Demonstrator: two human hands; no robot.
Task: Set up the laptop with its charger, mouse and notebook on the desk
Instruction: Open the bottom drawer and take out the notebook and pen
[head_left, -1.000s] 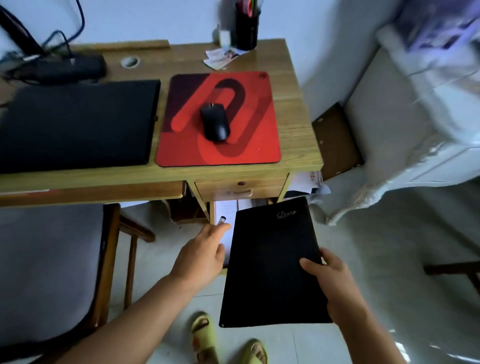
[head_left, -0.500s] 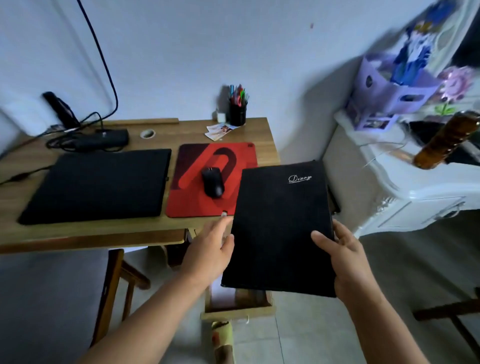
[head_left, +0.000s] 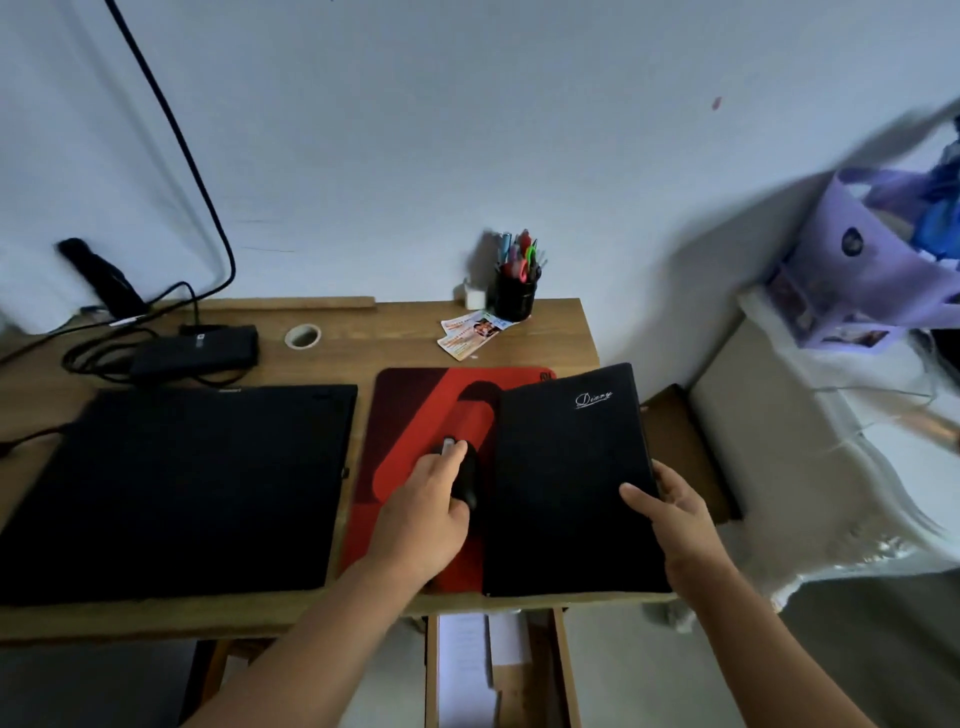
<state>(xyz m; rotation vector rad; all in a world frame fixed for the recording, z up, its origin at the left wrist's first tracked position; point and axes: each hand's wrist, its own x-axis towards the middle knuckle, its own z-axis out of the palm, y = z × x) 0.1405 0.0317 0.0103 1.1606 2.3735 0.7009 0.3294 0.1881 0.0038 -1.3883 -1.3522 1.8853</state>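
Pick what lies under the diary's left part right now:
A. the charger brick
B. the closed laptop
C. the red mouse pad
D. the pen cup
C: the diary overlaps the right side of the red mouse pad, with the right hand at its right edge; the laptop lies apart to the left.

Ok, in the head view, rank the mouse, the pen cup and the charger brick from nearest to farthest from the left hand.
1. Mouse: on the red pad, right beside the left hand.
2. Pen cup: at the desk's back edge, to the right.
3. Charger brick: back left, behind the laptop.
The last two are fairly close.
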